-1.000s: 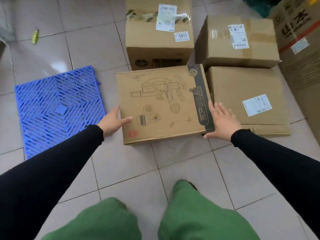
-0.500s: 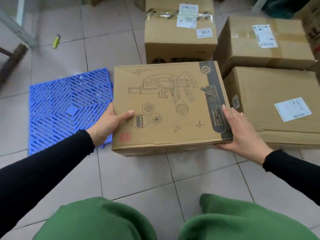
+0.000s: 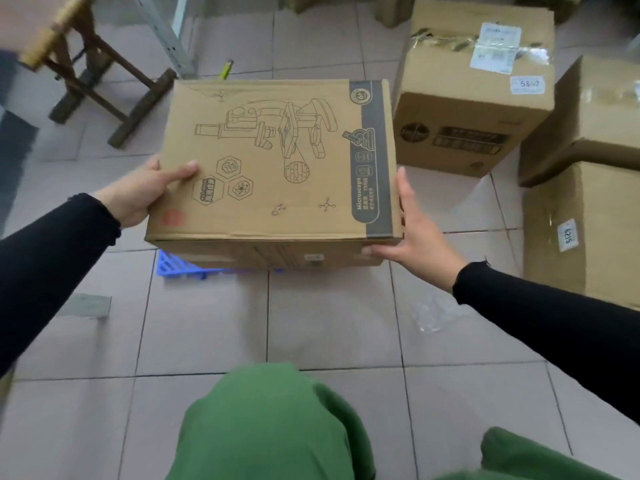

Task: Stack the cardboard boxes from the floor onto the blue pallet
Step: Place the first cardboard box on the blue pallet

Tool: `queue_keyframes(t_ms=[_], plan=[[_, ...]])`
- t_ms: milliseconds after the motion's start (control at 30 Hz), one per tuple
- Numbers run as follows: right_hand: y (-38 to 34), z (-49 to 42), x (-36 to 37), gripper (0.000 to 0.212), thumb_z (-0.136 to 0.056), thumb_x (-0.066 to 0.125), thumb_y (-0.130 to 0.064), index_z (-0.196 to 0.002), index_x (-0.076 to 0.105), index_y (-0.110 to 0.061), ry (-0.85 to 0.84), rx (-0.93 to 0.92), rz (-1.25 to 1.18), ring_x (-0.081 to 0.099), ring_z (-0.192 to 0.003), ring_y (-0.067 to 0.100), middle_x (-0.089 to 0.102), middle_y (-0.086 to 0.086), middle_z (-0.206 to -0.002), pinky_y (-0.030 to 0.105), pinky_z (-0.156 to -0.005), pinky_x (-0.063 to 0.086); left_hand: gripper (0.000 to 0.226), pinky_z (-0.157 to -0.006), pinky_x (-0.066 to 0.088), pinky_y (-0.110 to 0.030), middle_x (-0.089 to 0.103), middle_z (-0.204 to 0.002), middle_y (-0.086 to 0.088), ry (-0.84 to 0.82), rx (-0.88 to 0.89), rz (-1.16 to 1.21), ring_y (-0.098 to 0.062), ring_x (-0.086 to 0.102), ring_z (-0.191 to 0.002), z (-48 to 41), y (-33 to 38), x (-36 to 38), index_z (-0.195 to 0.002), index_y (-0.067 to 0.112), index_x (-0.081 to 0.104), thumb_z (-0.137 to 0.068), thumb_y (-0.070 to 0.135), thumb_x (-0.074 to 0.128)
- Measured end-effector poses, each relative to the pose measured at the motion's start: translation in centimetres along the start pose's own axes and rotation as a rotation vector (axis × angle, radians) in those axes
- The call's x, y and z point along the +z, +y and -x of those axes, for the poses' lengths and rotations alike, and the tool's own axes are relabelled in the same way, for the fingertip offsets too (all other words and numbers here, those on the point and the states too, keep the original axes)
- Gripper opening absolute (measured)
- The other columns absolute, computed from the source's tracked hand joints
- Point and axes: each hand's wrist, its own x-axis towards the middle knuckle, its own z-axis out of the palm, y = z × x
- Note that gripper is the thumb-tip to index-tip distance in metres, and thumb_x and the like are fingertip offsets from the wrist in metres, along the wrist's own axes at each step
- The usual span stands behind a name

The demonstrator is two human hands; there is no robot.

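A flat cardboard box printed with a microscope drawing (image 3: 277, 161) is held in the air between both hands. My left hand (image 3: 145, 190) grips its left edge, thumb on top. My right hand (image 3: 415, 233) presses its right side, fingers under the lower corner. The box hangs over the blue pallet (image 3: 180, 266), of which only a near corner shows below the box. Three more cardboard boxes stand on the floor at the right: a taped one (image 3: 474, 98), one at the far right edge (image 3: 595, 119), and one with a white label (image 3: 588, 230).
A wooden stool (image 3: 90, 60) stands at the upper left beside a metal frame leg (image 3: 162, 32). A small yellow-green object (image 3: 225, 69) lies on the tiles behind the box. My green-trousered knees (image 3: 270, 427) fill the bottom of the view.
Both hands have lifted the microscope box off the floor and carried it left, so it now covers most of the blue pallet. The other boxes have shifted right in view.
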Motion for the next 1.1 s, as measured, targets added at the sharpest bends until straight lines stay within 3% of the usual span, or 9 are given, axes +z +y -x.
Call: queue_keyframes(t_ms=[133,200,300,400,533,633,833,933,1100], plan=[[-1.1,-5.7,4.2,0.140,-0.077,0.090,-0.026,-0.163,-0.021,-0.030,-0.051,0.020,-0.112,0.044,-0.145,0.006,0.036,-0.027,-0.153,0.042,-0.122,0.037,0.026,-0.068,0.058,-0.020,0.070,-0.114,0.006,0.085,-0.012,-0.070,-0.001,0.073,-0.083,-2.0,-1.1,-3.9,-0.127,0.021,0.055,-0.101,0.021,0.061],[-1.6,-7.6,6.3,0.139,-0.078,0.089,-0.022,-0.163,-0.020,-0.026,-0.070,0.034,-0.162,0.040,-0.149,0.011,0.034,-0.020,-0.158,0.045,-0.122,0.035,0.022,-0.080,0.056,-0.027,0.069,-0.116,0.005,0.122,-0.026,-0.079,-0.005,0.069,-0.092,-2.7,-2.0,-5.4,-0.121,0.023,0.053,-0.101,0.021,0.062],[-1.7,-9.2,8.8,0.137,-0.078,0.090,-0.018,-0.164,-0.017,-0.026,-0.095,0.050,-0.188,0.040,-0.148,0.011,0.035,-0.011,-0.164,0.044,-0.122,0.036,0.045,-0.091,0.052,-0.033,0.066,-0.120,0.003,0.168,-0.054,-0.079,-0.009,0.064,-0.102,-3.1,-4.2,-7.0,-0.139,0.016,0.044,-0.099,0.024,0.065],[-1.5,-9.7,10.2,0.133,-0.080,0.087,-0.011,-0.165,-0.014,-0.024,-0.106,0.048,-0.188,0.039,-0.143,0.002,0.036,-0.010,-0.164,0.026,-0.121,0.031,0.050,-0.085,0.052,-0.027,0.065,-0.118,0.007,0.196,-0.077,-0.045,-0.008,0.063,-0.102,-3.0,-6.2,-7.6,-0.145,0.017,0.039,-0.101,0.023,0.063],[-0.9,-9.5,11.7,0.135,-0.079,0.088,-0.012,-0.165,-0.015,-0.024,-0.104,0.043,-0.160,0.040,-0.144,0.001,0.035,-0.019,-0.157,0.025,-0.121,0.030,0.061,-0.100,0.049,-0.037,0.062,-0.134,0.000,0.198,-0.088,-0.030,-0.016,0.061,-0.116,-3.1,-8.3,-8.4,-0.152,0.017,0.035,-0.099,0.026,0.064],[-1.2,-9.6,11.8,0.135,-0.079,0.089,-0.017,-0.165,-0.015,-0.023,-0.108,0.033,-0.105,0.034,-0.151,0.006,0.028,-0.014,-0.167,0.026,-0.122,0.027,0.067,-0.104,0.047,-0.038,0.059,-0.141,-0.003,0.201,-0.084,-0.075,-0.019,0.060,-0.121,-3.3,-8.6,-8.8,-0.154,0.015,0.033,-0.098,0.028,0.067],[-1.7,-9.0,7.5,0.121,-0.083,0.085,-0.029,-0.167,-0.001,-0.018,-0.193,-0.016,0.359,0.014,-0.160,0.022,0.004,0.000,-0.176,0.031,-0.125,0.016,0.088,-0.118,0.029,-0.053,0.041,-0.155,-0.014,0.395,0.115,-0.736,-0.035,0.034,-0.144,-3.0,-4.8,-6.1,-0.158,0.016,0.032,-0.083,0.017,0.077],[-1.3,-8.2,3.2,0.105,-0.087,0.080,-0.036,-0.167,0.014,-0.016,-0.156,-0.032,0.617,0.017,-0.159,0.029,0.014,0.005,-0.174,0.040,-0.126,0.019,0.072,-0.118,0.029,-0.051,0.043,-0.157,-0.013,0.293,0.308,-0.991,-0.033,0.036,-0.145,-2.4,-1.1,0.0,-0.156,0.014,0.038,-0.093,0.027,0.070],[0.7,-5.0,-4.8,0.088,-0.093,0.072,-0.042,-0.163,0.028,-0.013,-0.038,0.017,0.845,0.023,-0.156,0.033,0.032,0.009,-0.168,0.045,-0.123,0.024,0.064,-0.116,0.032,-0.047,0.044,-0.157,-0.011,0.036,0.521,-1.123,-0.030,0.039,-0.144,-1.5,3.9,11.5,-0.154,0.013,0.042,-0.097,0.033,0.064]])
